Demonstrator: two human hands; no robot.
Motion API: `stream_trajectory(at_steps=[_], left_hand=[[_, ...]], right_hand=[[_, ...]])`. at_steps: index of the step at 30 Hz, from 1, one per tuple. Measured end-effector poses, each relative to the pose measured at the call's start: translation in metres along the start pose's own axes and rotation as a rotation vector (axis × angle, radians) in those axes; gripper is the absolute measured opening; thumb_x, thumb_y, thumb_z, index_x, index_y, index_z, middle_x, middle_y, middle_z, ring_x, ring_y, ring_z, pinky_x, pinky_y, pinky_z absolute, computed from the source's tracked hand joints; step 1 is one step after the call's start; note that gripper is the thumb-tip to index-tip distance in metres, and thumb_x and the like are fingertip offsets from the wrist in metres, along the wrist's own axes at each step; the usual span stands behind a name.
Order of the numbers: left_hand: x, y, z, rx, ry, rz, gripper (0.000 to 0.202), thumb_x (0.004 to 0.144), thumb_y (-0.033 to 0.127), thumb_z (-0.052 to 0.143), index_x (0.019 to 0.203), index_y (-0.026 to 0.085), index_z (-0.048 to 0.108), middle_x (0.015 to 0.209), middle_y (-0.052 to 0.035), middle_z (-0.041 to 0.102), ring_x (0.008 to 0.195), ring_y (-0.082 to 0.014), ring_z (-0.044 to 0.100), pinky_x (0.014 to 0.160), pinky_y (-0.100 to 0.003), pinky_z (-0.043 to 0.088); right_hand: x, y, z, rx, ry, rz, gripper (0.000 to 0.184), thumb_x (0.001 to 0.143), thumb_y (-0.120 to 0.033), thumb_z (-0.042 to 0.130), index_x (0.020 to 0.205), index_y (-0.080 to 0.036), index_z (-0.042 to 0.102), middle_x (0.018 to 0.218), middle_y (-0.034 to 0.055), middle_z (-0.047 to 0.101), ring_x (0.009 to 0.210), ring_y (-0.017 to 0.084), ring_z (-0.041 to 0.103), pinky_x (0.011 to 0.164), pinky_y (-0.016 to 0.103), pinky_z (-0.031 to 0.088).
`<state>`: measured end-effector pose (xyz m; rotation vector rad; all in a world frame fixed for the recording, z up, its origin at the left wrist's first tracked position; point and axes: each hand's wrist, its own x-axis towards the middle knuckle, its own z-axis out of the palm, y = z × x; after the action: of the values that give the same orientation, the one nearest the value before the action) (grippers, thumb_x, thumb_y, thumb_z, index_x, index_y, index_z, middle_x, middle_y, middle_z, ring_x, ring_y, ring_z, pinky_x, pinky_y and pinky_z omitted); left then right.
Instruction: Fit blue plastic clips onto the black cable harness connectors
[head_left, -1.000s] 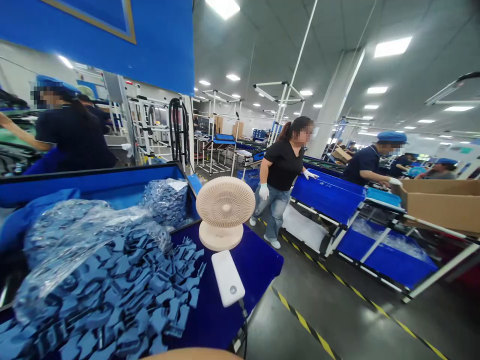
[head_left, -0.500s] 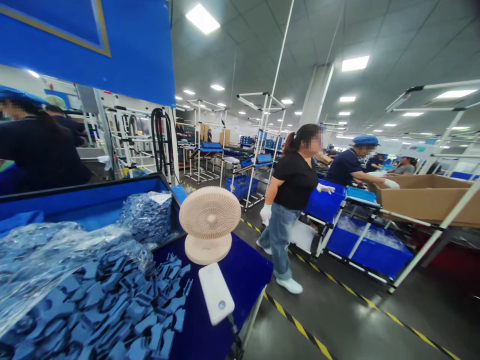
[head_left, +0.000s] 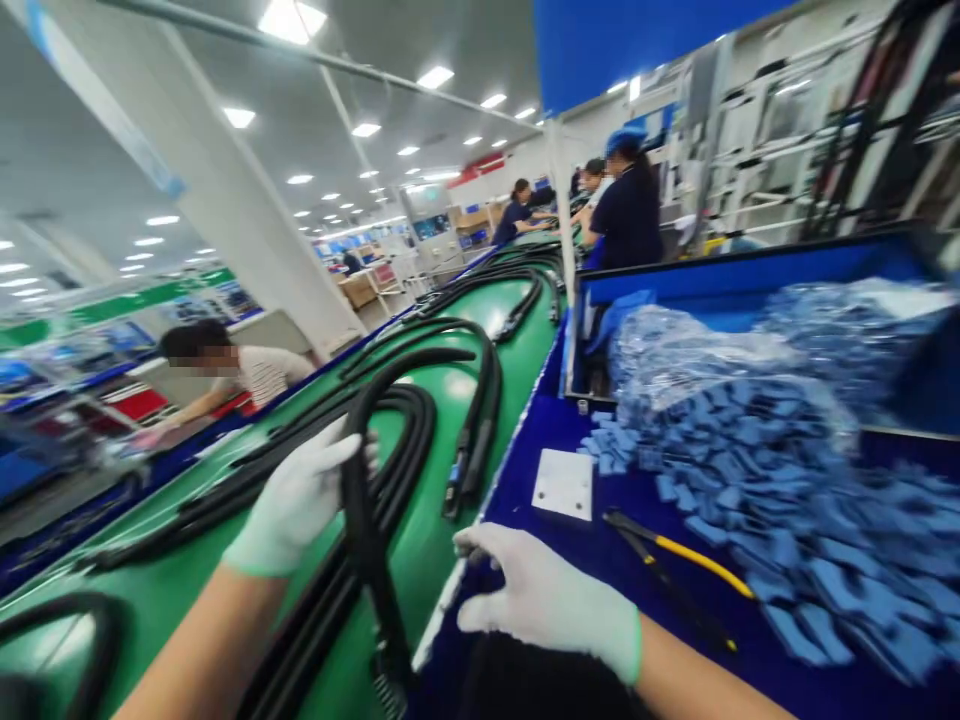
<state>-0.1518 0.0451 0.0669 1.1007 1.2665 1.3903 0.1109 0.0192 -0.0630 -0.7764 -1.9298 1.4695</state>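
Note:
My left hand [head_left: 296,500], in a white glove, is wrapped round a black rubber strip [head_left: 367,540] that rises from the green conveyor belt [head_left: 450,390]. My right hand [head_left: 547,600], also gloved, lies curled at the edge of the dark blue table [head_left: 525,470], its fingertips pointing toward the belt; what it holds, if anything, is hidden. More looped black strips [head_left: 465,400] lie along the belt. A pile of small blue parts [head_left: 742,450] covers the table to the right.
A white plate [head_left: 564,483] and yellow-handled pliers [head_left: 675,550] lie on the blue table. A blue bin [head_left: 720,275] stands behind the pile. Co-workers stand along the belt, one in dark clothes [head_left: 630,210] and one bent over at the left [head_left: 232,370].
The view has swung sharply left, from the fan, power bank and aisle to the green belt. Both my gloved hands have come into sight, the left gripping a black strip.

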Motion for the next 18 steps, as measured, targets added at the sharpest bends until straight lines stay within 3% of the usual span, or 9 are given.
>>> stream_trajectory(at_steps=[2,5,9,12,14,15,16,17,18], left_hand=[[-0.002,0.007,-0.003,-0.007,-0.017,0.035,0.042,0.083,0.021,0.08,0.123,0.014,0.066,0.106,-0.009,0.069,0.085,-0.0164,0.067,0.077,-0.03,0.061],[0.017,-0.001,0.024,-0.041,-0.022,0.144,0.034,0.084,0.026,0.079,0.114,0.014,0.068,0.102,-0.0064,0.067,0.086,-0.0152,0.066,0.085,-0.03,0.06],[0.031,-0.016,0.048,0.022,0.072,0.259,0.038,0.086,0.03,0.077,0.121,0.02,0.064,0.109,-0.0045,0.067,0.098,-0.0189,0.067,0.102,-0.041,0.055],[0.016,-0.023,0.054,0.535,0.195,0.503,0.041,0.089,0.03,0.073,0.129,0.022,0.064,0.133,-0.0103,0.062,0.124,-0.0295,0.06,0.116,-0.053,0.041],[-0.007,-0.029,0.061,0.968,0.019,0.784,0.039,0.09,0.028,0.071,0.129,0.025,0.065,0.145,-0.0104,0.056,0.139,-0.0323,0.047,0.123,-0.055,0.03],[-0.02,-0.034,0.065,1.097,-0.239,0.887,0.037,0.091,0.025,0.07,0.128,0.028,0.066,0.143,-0.0087,0.058,0.139,-0.0314,0.048,0.123,-0.054,0.03],[-0.033,-0.041,0.07,1.183,-0.588,0.931,0.036,0.091,0.024,0.07,0.127,0.03,0.067,0.135,-0.0058,0.065,0.135,-0.0299,0.053,0.123,-0.056,0.028],[-0.044,-0.049,0.074,1.23,-0.813,0.952,0.032,0.093,0.021,0.068,0.123,0.031,0.067,0.122,-0.0026,0.072,0.126,-0.0274,0.059,0.124,-0.057,0.026],[-0.054,-0.058,0.078,1.219,-0.854,0.963,0.027,0.095,0.014,0.061,0.115,0.029,0.069,0.11,-0.0015,0.074,0.114,-0.0239,0.065,0.12,-0.054,0.033]], right_hand=[[-0.003,0.003,0.018,0.17,-0.047,0.052,0.091,0.065,-0.034,0.092,0.147,-0.023,0.054,0.143,0.0105,0.06,0.127,0.03,0.058,0.111,0.041,0.044],[-0.006,0.001,0.041,0.445,-0.106,0.105,0.101,0.058,-0.024,0.093,0.148,-0.024,0.048,0.137,0.0088,0.061,0.11,0.024,0.063,0.096,0.035,0.052],[-0.011,-0.005,0.05,0.666,-0.047,0.145,0.063,0.065,-0.014,0.082,0.125,-0.022,0.06,0.104,0.0005,0.066,0.071,0.011,0.058,0.064,0.023,0.049],[-0.027,-0.006,0.033,0.702,-0.026,0.173,0.039,0.071,-0.014,0.071,0.108,-0.018,0.061,0.079,-0.0035,0.062,0.054,0.009,0.052,0.051,0.022,0.045],[-0.043,-0.004,0.015,0.716,-0.095,0.198,0.032,0.07,-0.014,0.072,0.099,-0.017,0.06,0.069,-0.0046,0.06,0.048,0.009,0.05,0.046,0.021,0.042],[-0.051,-0.003,0.006,0.722,-0.128,0.216,0.03,0.069,-0.015,0.074,0.096,-0.017,0.06,0.066,-0.0046,0.059,0.047,0.01,0.05,0.045,0.021,0.042],[-0.059,-0.003,-0.002,0.726,-0.16,0.241,0.03,0.068,-0.017,0.077,0.093,-0.017,0.06,0.064,-0.0043,0.059,0.047,0.01,0.051,0.045,0.021,0.042],[-0.067,-0.003,-0.009,0.718,-0.186,0.273,0.03,0.067,-0.02,0.08,0.09,-0.017,0.061,0.063,-0.0039,0.06,0.048,0.011,0.051,0.046,0.021,0.043],[-0.074,-0.004,-0.016,0.692,-0.203,0.306,0.03,0.067,-0.023,0.082,0.088,-0.017,0.061,0.064,-0.0036,0.06,0.049,0.011,0.052,0.047,0.022,0.043]])
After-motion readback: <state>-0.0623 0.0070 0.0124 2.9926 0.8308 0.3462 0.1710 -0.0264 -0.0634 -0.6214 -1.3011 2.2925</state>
